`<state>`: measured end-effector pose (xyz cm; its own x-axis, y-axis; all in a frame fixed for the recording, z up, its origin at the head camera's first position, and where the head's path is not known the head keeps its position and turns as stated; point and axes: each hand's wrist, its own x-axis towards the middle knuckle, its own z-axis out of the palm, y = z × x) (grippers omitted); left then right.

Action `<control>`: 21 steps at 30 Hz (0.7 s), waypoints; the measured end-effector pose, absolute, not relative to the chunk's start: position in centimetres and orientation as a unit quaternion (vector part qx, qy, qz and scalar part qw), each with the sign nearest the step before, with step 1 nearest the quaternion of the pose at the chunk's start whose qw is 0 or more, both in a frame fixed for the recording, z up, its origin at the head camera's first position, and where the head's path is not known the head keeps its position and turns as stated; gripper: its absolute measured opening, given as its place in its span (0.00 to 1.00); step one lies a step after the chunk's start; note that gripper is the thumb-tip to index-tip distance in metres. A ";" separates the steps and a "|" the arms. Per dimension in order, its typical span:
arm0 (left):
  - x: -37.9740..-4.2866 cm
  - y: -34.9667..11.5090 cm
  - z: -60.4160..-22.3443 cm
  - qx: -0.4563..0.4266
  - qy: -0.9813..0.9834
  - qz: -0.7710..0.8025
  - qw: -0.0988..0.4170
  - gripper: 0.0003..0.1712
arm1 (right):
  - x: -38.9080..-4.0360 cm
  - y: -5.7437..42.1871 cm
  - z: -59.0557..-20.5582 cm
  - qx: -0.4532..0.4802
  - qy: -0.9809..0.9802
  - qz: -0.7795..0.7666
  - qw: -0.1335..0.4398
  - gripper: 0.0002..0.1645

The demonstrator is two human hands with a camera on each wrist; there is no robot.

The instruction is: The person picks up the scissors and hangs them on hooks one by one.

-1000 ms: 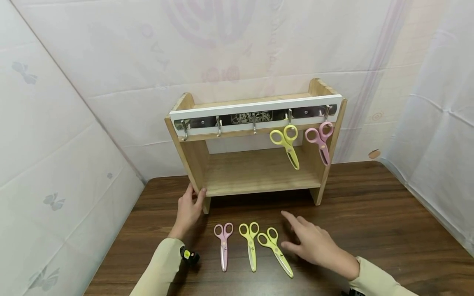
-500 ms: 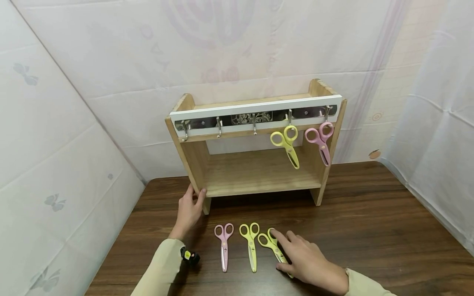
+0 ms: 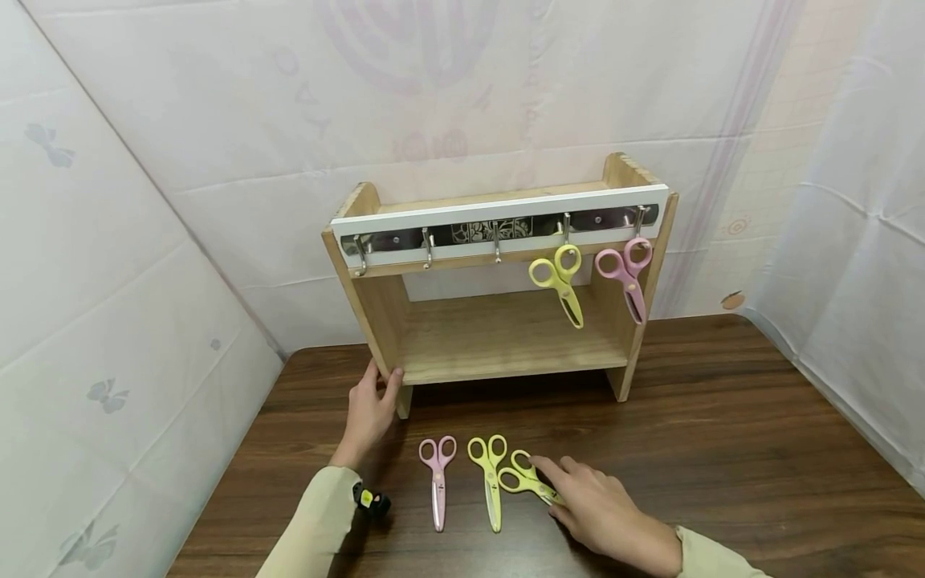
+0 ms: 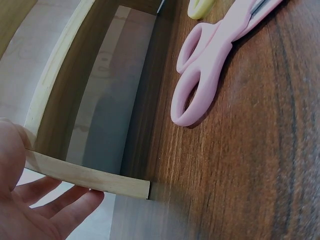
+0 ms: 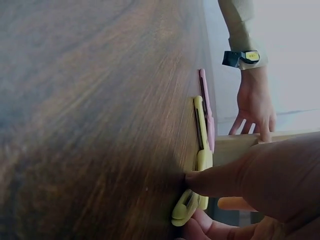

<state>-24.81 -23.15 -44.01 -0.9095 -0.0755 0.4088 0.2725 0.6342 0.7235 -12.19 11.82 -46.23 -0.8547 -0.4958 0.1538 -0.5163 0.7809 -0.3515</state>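
Note:
My left hand [image 3: 367, 419] grips the lower left side panel of a wooden shelf [image 3: 506, 333], thumb on its front and fingers behind it in the left wrist view. At the right, my right hand [image 3: 603, 506] pinches a pair of yellow scissors [image 3: 533, 483] between thumb and fingers; their handle loops point left and the blades are mostly hidden by the hand. Just left of these lies a second yellow pair of scissors [image 3: 492, 486], close to the held pair's loops. Farther left lies a pair of pink scissors [image 3: 438, 482], loops toward the shelf.
A metal hook rail [image 3: 491, 231] runs along the shelf's white front board. Another pair of yellow scissors [image 3: 566, 285] and a pair of pink scissors [image 3: 629, 281] hang from its two right hooks. The dark wooden table [image 3: 730, 433] extends to the right. Patterned cloth walls [image 3: 238, 104] surround it.
My right hand has come down and left onto the rightmost lying yellow scissors and taken hold of them. Those scissors have turned, their loops shifting left. My left hand has stayed on the shelf.

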 end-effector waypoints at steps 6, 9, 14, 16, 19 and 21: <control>-24.7 -23.2 -44.0 -0.055 -0.881 -0.421 0.208 0.19 | -12.3 12.2 -46.2 0.270 -0.942 0.201 0.022 0.38; -24.7 -23.2 -44.0 -0.056 -0.880 -0.422 0.209 0.19 | -12.4 12.3 -46.1 0.272 -0.940 0.204 0.016 0.38; -24.7 -23.1 -44.0 -0.058 -0.880 -0.423 0.208 0.19 | -12.6 12.5 -46.1 0.278 -0.937 0.213 0.013 0.39; -24.7 -23.1 -44.0 -0.058 -0.880 -0.422 0.207 0.19 | -12.7 12.6 -46.1 0.277 -0.937 0.211 0.022 0.40; -24.7 -23.1 -44.0 -0.058 -0.881 -0.422 0.209 0.19 | -12.9 12.7 -46.0 0.271 -0.937 0.214 0.042 0.44; -24.7 -23.1 -44.0 -0.057 -0.881 -0.420 0.211 0.19 | -13.0 12.8 -46.1 0.266 -0.937 0.218 0.059 0.45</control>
<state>-24.73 -23.11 -43.98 -0.9047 -0.0771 0.4189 0.2768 0.6411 0.7158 -12.99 12.78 -46.06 -0.8510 -0.4738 0.2263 -0.5251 0.7630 -0.3771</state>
